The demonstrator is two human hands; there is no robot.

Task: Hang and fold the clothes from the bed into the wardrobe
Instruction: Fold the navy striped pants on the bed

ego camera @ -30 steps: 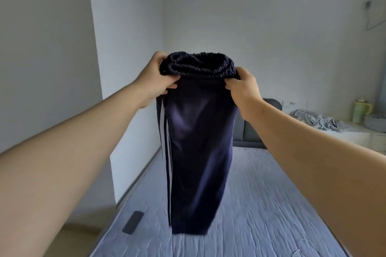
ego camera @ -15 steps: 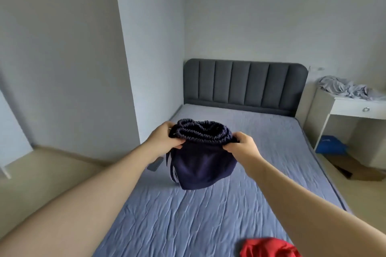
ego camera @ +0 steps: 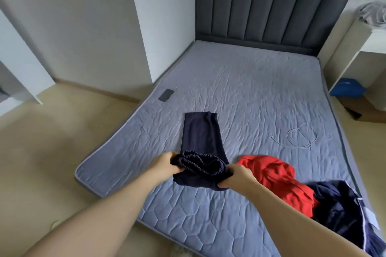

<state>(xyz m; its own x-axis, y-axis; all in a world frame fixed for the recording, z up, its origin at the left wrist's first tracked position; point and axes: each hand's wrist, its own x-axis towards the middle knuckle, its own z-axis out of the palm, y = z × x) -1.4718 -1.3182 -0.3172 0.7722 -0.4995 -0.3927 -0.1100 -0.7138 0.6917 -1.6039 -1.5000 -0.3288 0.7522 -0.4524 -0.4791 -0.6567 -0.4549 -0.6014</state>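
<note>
Plenty of clutter round the navy trousers (ego camera: 199,137) on the bed (ego camera: 250,81). A crumpled red garment (ego camera: 277,179) lies just right of them, hard up against the right hand (ego camera: 236,175), and a darker navy piece with white trim (ego camera: 342,208) is heaped against the red one at the near right edge. A phone (ego camera: 166,95) lies flat by the far left edge and a thin pale cable (ego camera: 300,135) is looped well off to the right. Further right there's a white desk (ego camera: 353,52) with a grey cloth bundle (ego camera: 373,14) on top and something blue (ego camera: 348,89) under it. The mattress cover is grey-blue, quilted in hexagons and pretty wrinkled. The headboard (ego camera: 271,12) is dark grey padding in upright channels. The trousers have a ruched elastic waistband, with the legs laid flat and narrow, pointing at the headboard. The left hand (ego camera: 165,162) pinches the waistband's left end and the right grips its right end, fingers curled under. So that's three garments on the bed, one phone, one cable, two hands.
</note>
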